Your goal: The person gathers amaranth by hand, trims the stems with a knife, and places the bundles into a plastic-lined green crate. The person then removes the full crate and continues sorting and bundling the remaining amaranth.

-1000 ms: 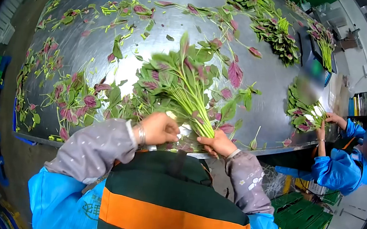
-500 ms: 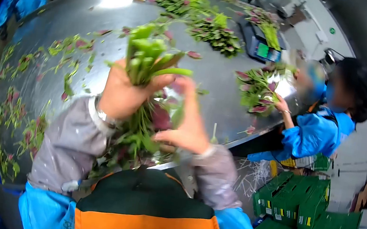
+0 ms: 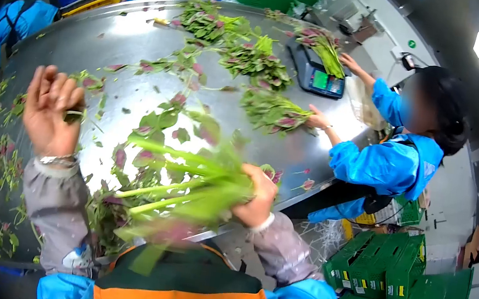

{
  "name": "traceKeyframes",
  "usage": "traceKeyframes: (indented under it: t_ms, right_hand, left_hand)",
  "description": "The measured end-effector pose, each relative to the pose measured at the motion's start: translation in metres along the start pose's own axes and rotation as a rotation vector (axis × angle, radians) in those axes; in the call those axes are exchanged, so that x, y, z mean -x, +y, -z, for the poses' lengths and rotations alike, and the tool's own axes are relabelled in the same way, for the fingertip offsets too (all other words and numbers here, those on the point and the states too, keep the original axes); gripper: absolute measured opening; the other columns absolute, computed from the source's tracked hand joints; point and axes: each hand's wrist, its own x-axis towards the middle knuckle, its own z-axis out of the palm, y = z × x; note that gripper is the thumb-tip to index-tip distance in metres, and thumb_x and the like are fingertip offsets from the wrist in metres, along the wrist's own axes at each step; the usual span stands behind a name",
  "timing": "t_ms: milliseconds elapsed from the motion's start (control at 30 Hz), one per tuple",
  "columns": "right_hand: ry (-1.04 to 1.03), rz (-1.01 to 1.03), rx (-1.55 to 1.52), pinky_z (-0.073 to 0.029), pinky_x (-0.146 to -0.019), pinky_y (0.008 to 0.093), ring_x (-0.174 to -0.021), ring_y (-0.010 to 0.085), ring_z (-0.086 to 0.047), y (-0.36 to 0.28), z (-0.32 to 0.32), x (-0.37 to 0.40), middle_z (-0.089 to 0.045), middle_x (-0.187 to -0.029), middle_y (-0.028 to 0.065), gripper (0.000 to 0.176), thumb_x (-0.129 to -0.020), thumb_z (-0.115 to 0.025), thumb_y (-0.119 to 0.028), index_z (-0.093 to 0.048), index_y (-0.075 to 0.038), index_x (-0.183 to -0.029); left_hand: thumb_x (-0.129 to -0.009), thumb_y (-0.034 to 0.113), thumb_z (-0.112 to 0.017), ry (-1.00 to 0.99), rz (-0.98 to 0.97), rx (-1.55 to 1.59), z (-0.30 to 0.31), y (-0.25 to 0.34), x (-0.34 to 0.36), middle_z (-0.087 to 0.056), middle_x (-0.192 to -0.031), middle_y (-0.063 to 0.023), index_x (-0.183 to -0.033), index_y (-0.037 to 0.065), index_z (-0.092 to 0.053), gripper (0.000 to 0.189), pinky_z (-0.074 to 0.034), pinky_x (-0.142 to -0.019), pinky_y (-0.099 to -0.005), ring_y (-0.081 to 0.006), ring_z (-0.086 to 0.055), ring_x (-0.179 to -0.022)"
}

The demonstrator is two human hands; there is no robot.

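Note:
My right hand (image 3: 257, 198) grips a bunch of amaranth greens (image 3: 197, 180) by its middle, in front of my apron. The cut pale stems point left, and the bunch is blurred by motion. My left hand (image 3: 54, 112) is raised at the left, away from the bunch, fingers curled. A small dark green leaf (image 3: 74, 117) with a thin stem shows in its fingers. Under the bunch, loose purple-green leaves (image 3: 114, 199) lie on the metal table (image 3: 165, 27) near its front edge.
Across the table are leafy piles (image 3: 258, 62) and a scale (image 3: 315, 77) bearing a bunch. A co-worker (image 3: 399, 161) at the right has one hand on another bunch (image 3: 273, 110), the other near the scale. Green crates (image 3: 371, 262) stand at the lower right. Scraps (image 3: 3, 176) litter the left side.
The bunch has passed from both hands to my right hand alone and turned from upright to stems leftward. My left hand has moved off left. The co-worker's bunch has shifted left.

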Motion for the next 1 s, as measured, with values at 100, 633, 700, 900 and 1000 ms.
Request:
traceKeyframes:
  t_ms: [100, 633, 700, 900, 1000]
  right_hand:
    - [-0.953, -0.286, 0.547, -0.049, -0.062, 0.0405, -0.07, 0.0312, -0.063, 0.088, -0.05, 0.044, -0.065, -0.08, 0.0133, 0.023, -0.07, -0.058, -0.021, -0.06, -0.007, -0.088]
    - [-1.084, -0.051, 0.874, -0.049, -0.06, 0.0438, -0.068, 0.0322, -0.063, 0.04, 0.011, -0.033, -0.064, -0.073, 0.0157, 0.026, -0.066, -0.058, -0.019, -0.058, -0.004, -0.088]
    - [-1.03, -0.043, 0.796, -0.048, -0.059, 0.045, -0.066, 0.0352, -0.061, 0.015, 0.018, -0.042, -0.062, -0.069, 0.0182, 0.03, -0.063, -0.062, -0.02, -0.057, -0.005, -0.089]
    - [-0.92, -0.143, 0.585, -0.047, -0.061, 0.0457, -0.068, 0.0377, -0.059, -0.004, 0.025, -0.031, -0.06, -0.067, 0.0192, 0.041, -0.057, -0.07, -0.022, -0.057, -0.009, -0.093]
    - [-0.901, -0.189, 0.519, -0.046, -0.062, 0.0457, -0.068, 0.0381, -0.059, -0.003, 0.034, -0.021, -0.06, -0.067, 0.0188, 0.042, -0.058, -0.069, -0.022, -0.058, -0.01, -0.097]
  left_hand:
    - [-0.085, 0.02, -0.058, 0.34, 0.062, -0.935, 0.018, -0.032, 0.015, -0.05, -0.069, 0.0028, -0.09, 0.003, -0.058, 0.017, -0.036, -0.058, -0.019, -0.0051, -0.046, -0.061]
    - [-0.072, 0.028, -0.074, 0.058, 0.624, -0.919, 0.108, -0.092, 0.091, -0.062, -0.088, -0.0081, -0.107, -0.001, -0.054, 0.05, -0.045, -0.074, -0.0241, -0.0132, -0.058, -0.082]
    - [-0.062, 0.052, -0.075, 0.073, 0.801, -0.985, 0.099, -0.114, 0.094, -0.059, -0.102, -0.0143, -0.113, -0.004, -0.052, 0.079, -0.044, -0.083, -0.0291, -0.0195, -0.056, -0.094]
    - [-0.066, 0.022, -0.076, 0.01, 0.876, -0.992, 0.079, -0.134, 0.091, -0.065, -0.076, -0.0062, -0.096, -0.001, -0.062, 0.04, -0.05, -0.058, -0.0232, -0.0107, -0.059, -0.064]
    - [-0.072, 0.015, -0.07, 0.407, 0.736, -0.92, 0.146, -0.111, 0.089, -0.061, -0.065, -0.0058, -0.087, -0.001, -0.061, 0.024, -0.043, -0.041, -0.0208, -0.0088, -0.053, -0.046]
